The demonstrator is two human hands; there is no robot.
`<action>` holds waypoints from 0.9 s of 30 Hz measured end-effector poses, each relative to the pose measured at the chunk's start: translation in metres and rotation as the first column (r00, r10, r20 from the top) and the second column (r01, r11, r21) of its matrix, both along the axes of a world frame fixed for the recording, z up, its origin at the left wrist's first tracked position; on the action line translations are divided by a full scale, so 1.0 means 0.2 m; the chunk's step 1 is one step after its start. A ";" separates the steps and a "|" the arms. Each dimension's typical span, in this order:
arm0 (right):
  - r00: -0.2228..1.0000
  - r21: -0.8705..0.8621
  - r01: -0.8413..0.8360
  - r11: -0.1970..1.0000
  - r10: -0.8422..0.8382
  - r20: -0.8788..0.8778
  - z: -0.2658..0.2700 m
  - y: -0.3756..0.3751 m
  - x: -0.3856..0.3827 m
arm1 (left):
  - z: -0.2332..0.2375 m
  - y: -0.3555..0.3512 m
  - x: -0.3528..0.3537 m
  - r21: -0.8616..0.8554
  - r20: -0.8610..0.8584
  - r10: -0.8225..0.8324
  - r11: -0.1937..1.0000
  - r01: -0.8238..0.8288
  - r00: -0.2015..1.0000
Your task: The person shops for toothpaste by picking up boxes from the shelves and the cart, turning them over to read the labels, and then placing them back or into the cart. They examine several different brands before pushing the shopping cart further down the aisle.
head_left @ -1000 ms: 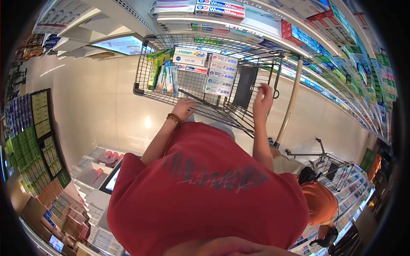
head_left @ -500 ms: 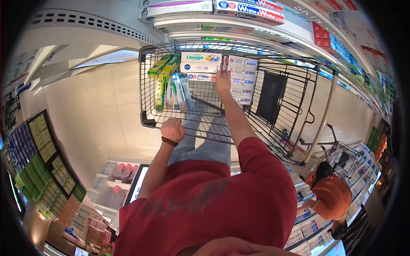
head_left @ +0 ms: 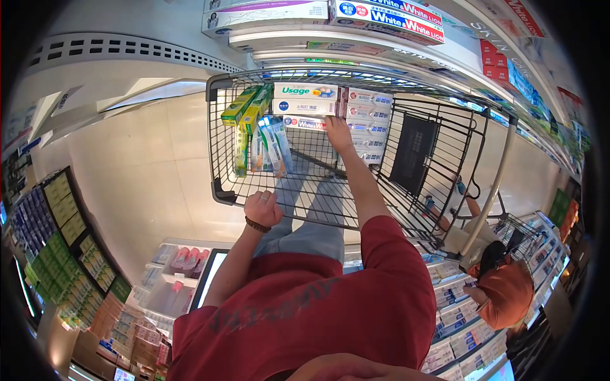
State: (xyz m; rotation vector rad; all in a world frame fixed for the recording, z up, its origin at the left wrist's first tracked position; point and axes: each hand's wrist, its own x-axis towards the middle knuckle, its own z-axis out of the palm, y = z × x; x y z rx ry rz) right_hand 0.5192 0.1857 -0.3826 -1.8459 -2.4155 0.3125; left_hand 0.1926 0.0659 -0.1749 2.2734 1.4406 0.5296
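Observation:
My right hand [head_left: 338, 132] reaches into a black wire shopping cart [head_left: 311, 221]. Its fingers curl over the right end of a White & White toothpaste box [head_left: 305, 123]. Stacked just beyond that box are a white toothpaste box with blue lettering [head_left: 298, 106] and a Usage toothpaste box [head_left: 302, 91]. A column of white toothpaste boxes [head_left: 368, 128] lies to the right of my fingers. My left hand [head_left: 264, 208], with a bead bracelet at the wrist, is closed on the cart's near rim. Yellow-green boxes [head_left: 240, 106] and blue-white packs [head_left: 273, 147] fill the cart's left side.
Shelves carry White & White boxes [head_left: 389, 20] beyond the cart. Behind me, another person in orange [head_left: 506, 295] bends beside a product shelf and another cart [head_left: 508, 238]. A display with pink bottles [head_left: 189, 259] stands behind my left arm.
My right hand has moved nearer to me, from the white box with blue lettering to the White & White box. My left hand stays at the rim. The person in orange has shifted.

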 end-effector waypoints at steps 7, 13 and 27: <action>0.983 -0.100 0.052 0.994 -0.068 -0.169 0.06 -0.16 -0.08 | 0.01 -0.01 0.02 0.036 0.018 0.004 0.999 -0.005 1.000; 0.980 -0.076 0.183 0.980 -0.188 -0.065 0.07 -0.12 -0.19 | -0.01 -0.01 0.01 0.062 -0.005 0.000 0.998 0.001 1.000; 0.921 -0.519 0.358 0.776 -0.385 0.058 0.60 -0.20 -0.26 | -0.03 -0.03 0.00 0.015 -0.104 -0.012 1.000 0.014 0.995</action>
